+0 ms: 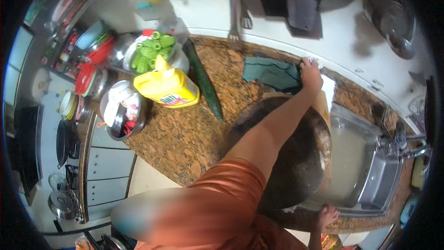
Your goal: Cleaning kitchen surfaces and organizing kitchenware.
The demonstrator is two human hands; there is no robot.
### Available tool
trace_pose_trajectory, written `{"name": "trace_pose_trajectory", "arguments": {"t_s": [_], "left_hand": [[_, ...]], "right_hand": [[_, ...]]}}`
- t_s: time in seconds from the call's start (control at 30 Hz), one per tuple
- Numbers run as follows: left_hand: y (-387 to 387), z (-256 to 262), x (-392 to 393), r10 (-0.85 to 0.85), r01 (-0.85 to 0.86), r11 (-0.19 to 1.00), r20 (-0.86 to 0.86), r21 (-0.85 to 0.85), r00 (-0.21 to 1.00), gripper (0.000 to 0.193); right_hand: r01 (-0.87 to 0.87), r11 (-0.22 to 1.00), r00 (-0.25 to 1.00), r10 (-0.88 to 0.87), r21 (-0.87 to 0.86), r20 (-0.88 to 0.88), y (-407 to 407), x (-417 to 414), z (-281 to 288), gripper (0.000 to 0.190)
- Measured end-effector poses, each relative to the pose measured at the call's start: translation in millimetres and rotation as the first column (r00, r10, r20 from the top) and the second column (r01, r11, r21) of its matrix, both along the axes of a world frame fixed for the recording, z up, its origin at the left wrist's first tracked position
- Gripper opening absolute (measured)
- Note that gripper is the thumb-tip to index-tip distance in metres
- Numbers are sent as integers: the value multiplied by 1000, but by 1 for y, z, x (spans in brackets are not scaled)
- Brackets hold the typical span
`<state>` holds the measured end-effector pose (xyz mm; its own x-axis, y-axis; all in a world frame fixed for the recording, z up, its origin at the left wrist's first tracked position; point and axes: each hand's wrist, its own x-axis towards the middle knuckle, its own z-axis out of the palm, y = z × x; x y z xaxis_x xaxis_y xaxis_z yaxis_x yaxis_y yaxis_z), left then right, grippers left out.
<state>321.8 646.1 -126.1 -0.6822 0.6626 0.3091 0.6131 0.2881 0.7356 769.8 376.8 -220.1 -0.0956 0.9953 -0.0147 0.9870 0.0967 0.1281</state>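
Note:
My left hand (311,74) reaches across a large dark round pan (289,159) to the back edge of the granite counter, its fingers closed on a crumpled white piece (315,61) of unclear material. Just left of it lies a folded green cloth (270,73). A wooden board (324,106) shows partly under the pan. My right hand (329,215) rests with fingers apart on the counter's front edge, beside the metal sink (350,156), which holds cloudy water.
Left on the counter are a long dark green vegetable (204,80), a yellow jug (173,88), a bowl of cut green vegetables (152,52) and a metal pot (138,118) with dishes. Utensils (234,24) hang at the wall. A faucet (412,151) stands at the sink.

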Motion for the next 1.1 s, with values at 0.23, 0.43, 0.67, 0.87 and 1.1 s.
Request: {"name": "trace_pose_trajectory", "arguments": {"t_s": [0.23, 0.43, 0.67, 0.87, 1.1], "left_hand": [[24, -21, 55, -389, 410, 912, 283, -18, 877, 31], [26, -20, 8, -521, 489, 834, 71, 255, 851, 18], [-10, -25, -23, -497, 502, 864, -236, -46, 835, 25], [-63, -13, -90, -387, 216, 901, -470, -377, 793, 34], [-88, -30, -129, -605, 258, 684, -333, -683, 723, 17]], "right_hand": [[-141, 954, 980, 173, 265, -102, -4, -11, 3, 27], [-108, 973, 981, 138, 203, -136, -4, -7, 4, 26], [-31, 996, 981, 45, 78, -186, 1, -26, 23, 17], [9, 999, 980, 1, 51, -199, -1, -30, 28, 19], [-8, 999, 974, 19, 49, -227, 1, -31, 29, 19]]}}
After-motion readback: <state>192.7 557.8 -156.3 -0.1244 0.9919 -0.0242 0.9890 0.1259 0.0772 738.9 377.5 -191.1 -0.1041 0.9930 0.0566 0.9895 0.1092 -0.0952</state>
